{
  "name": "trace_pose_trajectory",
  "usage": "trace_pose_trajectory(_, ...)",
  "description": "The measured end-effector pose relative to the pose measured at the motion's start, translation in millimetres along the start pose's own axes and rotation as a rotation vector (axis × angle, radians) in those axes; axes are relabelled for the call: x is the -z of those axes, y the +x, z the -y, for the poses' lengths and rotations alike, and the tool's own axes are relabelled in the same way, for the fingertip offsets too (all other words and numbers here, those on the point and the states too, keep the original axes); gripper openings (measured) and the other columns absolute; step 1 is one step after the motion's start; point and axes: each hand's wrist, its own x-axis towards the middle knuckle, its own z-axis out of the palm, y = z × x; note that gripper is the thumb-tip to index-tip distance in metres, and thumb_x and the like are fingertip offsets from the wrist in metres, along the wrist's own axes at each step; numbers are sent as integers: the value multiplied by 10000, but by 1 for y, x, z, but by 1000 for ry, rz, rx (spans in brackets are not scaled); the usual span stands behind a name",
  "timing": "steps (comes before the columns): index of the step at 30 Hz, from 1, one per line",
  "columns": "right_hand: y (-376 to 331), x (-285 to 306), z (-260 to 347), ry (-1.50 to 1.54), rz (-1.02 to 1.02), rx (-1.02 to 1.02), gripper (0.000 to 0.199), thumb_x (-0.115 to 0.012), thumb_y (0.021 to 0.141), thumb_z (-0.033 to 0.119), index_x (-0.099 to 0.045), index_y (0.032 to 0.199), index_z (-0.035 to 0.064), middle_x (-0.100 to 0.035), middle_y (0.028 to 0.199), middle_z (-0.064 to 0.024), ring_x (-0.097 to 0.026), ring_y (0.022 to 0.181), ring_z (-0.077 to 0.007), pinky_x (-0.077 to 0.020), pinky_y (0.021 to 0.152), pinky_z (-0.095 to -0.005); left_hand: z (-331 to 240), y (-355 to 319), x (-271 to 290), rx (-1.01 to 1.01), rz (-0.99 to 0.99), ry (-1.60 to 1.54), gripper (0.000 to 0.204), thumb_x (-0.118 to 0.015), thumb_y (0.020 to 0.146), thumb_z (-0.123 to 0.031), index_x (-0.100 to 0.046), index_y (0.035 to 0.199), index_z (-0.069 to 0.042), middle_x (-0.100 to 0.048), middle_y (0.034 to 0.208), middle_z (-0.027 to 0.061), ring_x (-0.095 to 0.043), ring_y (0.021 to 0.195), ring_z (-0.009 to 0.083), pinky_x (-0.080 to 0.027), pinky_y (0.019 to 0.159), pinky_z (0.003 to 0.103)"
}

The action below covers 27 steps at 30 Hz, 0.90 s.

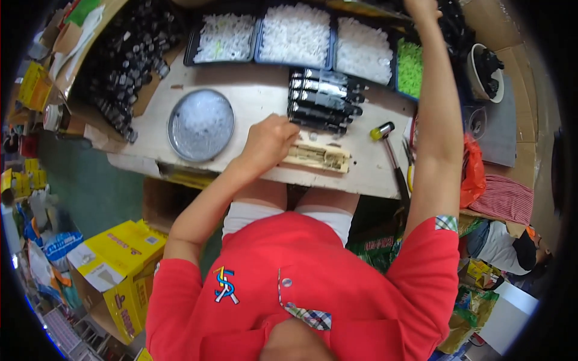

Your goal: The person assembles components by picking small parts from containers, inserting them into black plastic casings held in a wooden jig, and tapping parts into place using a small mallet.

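The person in the red shirt sits close against the near edge of the surface [253,96], both forearms stretched out over it. The left hand [268,139] is curled, fingers bent down and pressed onto the left end of a cream-coloured block fixture [319,156]; whether a small part sits under the fingertips I cannot tell. The fixture lies with its long axis running left to right, along the near edge, and stretches away from that hand toward the person's right. The left hand is clearly the nearer one to it.

Just beyond the fixture a stack of black bar-shaped parts [325,99] lies side by side, their long axes also left to right. To the right of them rests a small hammer with a yellow-and-black head [382,130], handle pointing back toward the person. Left of the hand sits a round metal pan [200,124] of pale small pieces.

Farther off, a row of rectangular trays holds white parts [295,35], with a bin of green parts [410,67] at the right end. The right hand [421,7] reaches well past these to the far edge, cut off by the frame, so its grip cannot be made out.

On the floor to the left stand yellow cardboard boxes [114,271] with white labels; an orange-red plastic bag [473,171] hangs at the right.
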Motion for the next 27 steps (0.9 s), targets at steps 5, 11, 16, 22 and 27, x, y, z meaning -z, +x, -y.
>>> trace_pose_trajectory(5, -81, -49, -18, -616, -353, 135, 298, -627, 807, 211, -602, 1079, 93, -609, 1013, -78, -555, 936, -199, -436, 807, -346, -18, 9, -16, -3, 10, 143, 68, -656, 703, -155, -650, 741, -99, -576, 708, 52, -561, 708, 250, -475, 586, 364)
trace_pose_trajectory(11, -270, -159, 33, -712, 47, 185, 341, -541, 677, -76, -574, 994, 47, -553, 996, -106, -514, 892, -305, -419, 740, -376, -31, 15, -46, -27, -96, 332, 98, -649, 653, -116, -621, 577, -60, -578, 620, 88, -563, 677, 240, -478, 556, 359)
trace_pose_trajectory(16, -311, -202, 27, -836, 80, 153, 349, -543, 660, -2, -572, 1002, 64, -552, 1052, -67, -502, 915, -262, -360, 778, -375, -25, 19, -38, 24, 18, 319, 60, -576, 618, -53, -635, 628, -45, -604, 658, 130, -586, 699, 283, -488, 586, 384)
trace_pose_trajectory(22, -301, -255, 12, -870, 116, 217, 405, -526, 705, 37, -548, 1109, 41, -505, 1233, -65, -461, 1112, -230, -309, 941, -423, 8, 4, 19, 245, -183, -170, 92, -575, 685, -34, -650, 737, -39, -606, 694, 144, -594, 640, 300, -483, 606, 384)
trace_pose_trajectory(27, -293, -292, 15, -956, 189, 226, 420, -485, 779, 73, -494, 1195, 19, -409, 1347, -83, -362, 1248, -231, -250, 1010, -453, 17, -35, 20, 139, -259, 238, 100, -608, 665, -23, -639, 759, -40, -544, 701, 123, -530, 729, 293, -440, 631, 388)
